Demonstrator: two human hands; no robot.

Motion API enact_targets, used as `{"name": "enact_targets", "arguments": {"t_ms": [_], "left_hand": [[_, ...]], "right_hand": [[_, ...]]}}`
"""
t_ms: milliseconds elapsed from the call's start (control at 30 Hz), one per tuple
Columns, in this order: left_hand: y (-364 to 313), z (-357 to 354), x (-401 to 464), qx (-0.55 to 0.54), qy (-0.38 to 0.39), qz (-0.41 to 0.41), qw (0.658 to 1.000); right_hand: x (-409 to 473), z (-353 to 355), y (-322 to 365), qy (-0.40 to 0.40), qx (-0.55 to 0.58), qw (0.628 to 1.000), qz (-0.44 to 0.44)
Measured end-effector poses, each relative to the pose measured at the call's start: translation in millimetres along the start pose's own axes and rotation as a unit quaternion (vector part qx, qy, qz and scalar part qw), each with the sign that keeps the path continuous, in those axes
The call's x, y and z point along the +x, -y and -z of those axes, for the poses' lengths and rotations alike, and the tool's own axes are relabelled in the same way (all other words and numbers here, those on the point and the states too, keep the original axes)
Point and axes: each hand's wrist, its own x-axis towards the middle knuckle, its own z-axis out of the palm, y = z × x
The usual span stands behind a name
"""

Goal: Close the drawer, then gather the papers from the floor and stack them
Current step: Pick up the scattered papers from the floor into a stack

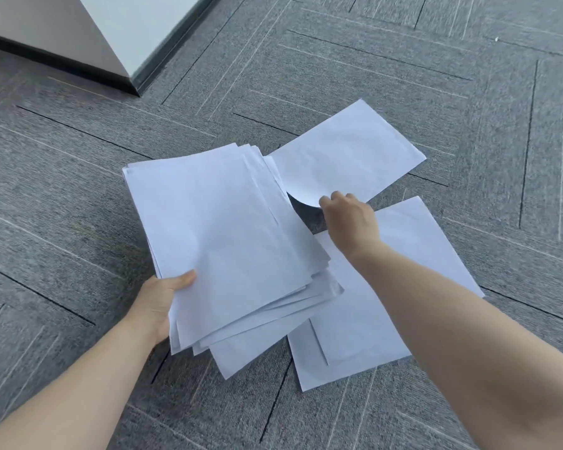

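Our left hand (163, 300) grips the paper stack (228, 241) by its near-left corner, fingers hidden underneath, sheets fanned and uneven. Under our right forearm, loose sheets (371, 319) lie partly covered on the grey carpet (78, 190). Right hand (348, 216) pinches the curled corner of a single sheet (348, 151). All blank, no writing. Cabinet corner (111, 34) cut off, far left

the left hand's fingers (163, 332) are lying hidden under the paper stack (228, 228). the stack is covering part of the floor sheets (403, 254), and the right forearm (452, 319) is crossing them. the cabinet (111, 34) is running off the top edge, its drawer out of view.
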Motion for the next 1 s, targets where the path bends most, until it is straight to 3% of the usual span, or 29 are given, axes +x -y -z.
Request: {"name": "enact_targets", "arguments": {"t_ms": [267,633,700,767,867,1000], "left_hand": [[-3,-7,6,-0.015,0.037,0.019,0.999],[10,-43,3,0.02,0.065,0.028,0.997],[12,-50,1,0.027,0.071,0.031,0.997],[13,-56,0,0.032,0.082,0.03,0.996],[14,-61,-2,0.039,0.088,0.035,0.995],[14,-62,-4,0.049,0.084,0.035,0.995]], "right_hand": [[-86,-12,-24,-0.052,0.029,0.997,0.054],[-202,-43,-13,0.038,0.159,0.985,0.056],[-202,-31,-18,0.022,0.194,0.981,-0.017],[-195,-23,-36,0.001,0.192,0.969,-0.153],[-186,-18,-74,0.058,0.154,0.909,-0.383],[-182,-17,-110,0.109,0.173,0.835,-0.51]]}}
